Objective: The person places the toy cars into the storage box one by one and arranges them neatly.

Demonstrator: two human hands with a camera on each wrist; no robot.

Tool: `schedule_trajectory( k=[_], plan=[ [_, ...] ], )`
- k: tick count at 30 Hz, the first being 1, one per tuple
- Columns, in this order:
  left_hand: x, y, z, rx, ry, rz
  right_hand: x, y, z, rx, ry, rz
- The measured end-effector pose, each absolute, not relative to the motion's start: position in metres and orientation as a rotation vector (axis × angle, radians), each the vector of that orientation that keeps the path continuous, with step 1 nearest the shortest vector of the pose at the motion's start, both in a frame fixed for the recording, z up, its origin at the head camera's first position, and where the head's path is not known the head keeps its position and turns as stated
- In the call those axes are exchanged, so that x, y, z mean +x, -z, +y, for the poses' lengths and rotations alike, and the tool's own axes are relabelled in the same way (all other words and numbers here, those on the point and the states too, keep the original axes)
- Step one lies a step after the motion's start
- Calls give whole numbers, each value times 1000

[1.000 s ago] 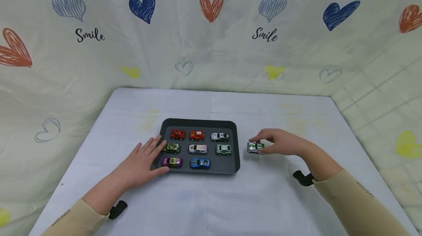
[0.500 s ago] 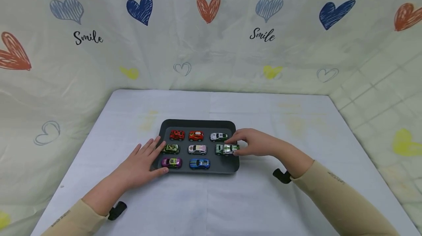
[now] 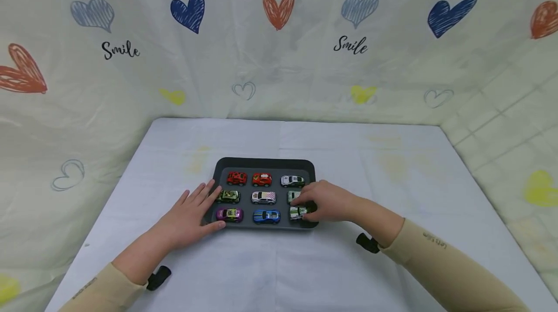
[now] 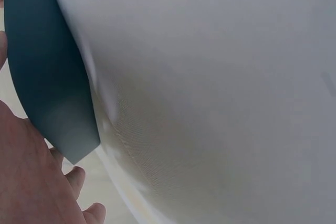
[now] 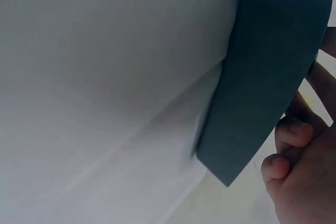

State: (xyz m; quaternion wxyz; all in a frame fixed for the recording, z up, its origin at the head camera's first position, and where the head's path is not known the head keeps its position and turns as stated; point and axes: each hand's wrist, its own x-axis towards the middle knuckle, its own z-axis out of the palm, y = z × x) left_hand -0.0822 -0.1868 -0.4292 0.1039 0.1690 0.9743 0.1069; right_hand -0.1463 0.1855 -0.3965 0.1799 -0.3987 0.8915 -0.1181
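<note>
A dark grey tray (image 3: 266, 163) holds toy cars in three rows. My right hand (image 3: 330, 201) pinches a green and white toy car (image 3: 298, 213) in the tray's near right corner, its fingers covering the car's right end. Just behind it, a pale green car (image 3: 292, 196) is partly hidden by the fingers. My left hand (image 3: 185, 219) rests with spread, straight fingers on the tray's left edge, the fingertips beside a camouflage car (image 3: 228, 196) and the thumb near a purple car (image 3: 229, 214). Both wrist views show the tray's outer wall (image 4: 50, 72) beside the hand.
Also in the tray are a blue car (image 3: 267, 216), a white car (image 3: 263, 197), two red cars (image 3: 237, 178) and a white-and-black police-style car (image 3: 292, 181). The tray stands on a white-covered table (image 3: 279, 273), with a heart-printed curtain (image 3: 279, 60) behind.
My right hand has carried the green and white car left from the table, over the tray's right edge, then down to its near right corner. My left hand stays on the tray.
</note>
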Motion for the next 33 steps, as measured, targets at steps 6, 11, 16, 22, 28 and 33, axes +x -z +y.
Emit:
schedule_trajectory(
  k=[6,11,16,22,28,33],
  plan=[
    [-81,427,-186,496,-294,2870,-140,401,180,-1152,254,2566],
    [-80,426,-187,495,-313,2874,-136,399,175,-1167,176,2617],
    [-80,427,-187,497,-305,2881,-134,397,173,-1190,94,2649],
    [-80,427,-187,495,-321,2881,-132,397,172,-1224,71,2664],
    [-81,429,-187,507,-332,2881,-132,400,174,-1216,91,2678],
    [-81,432,-187,512,-335,2882,-133,397,176,-1196,148,2692]
  ],
)
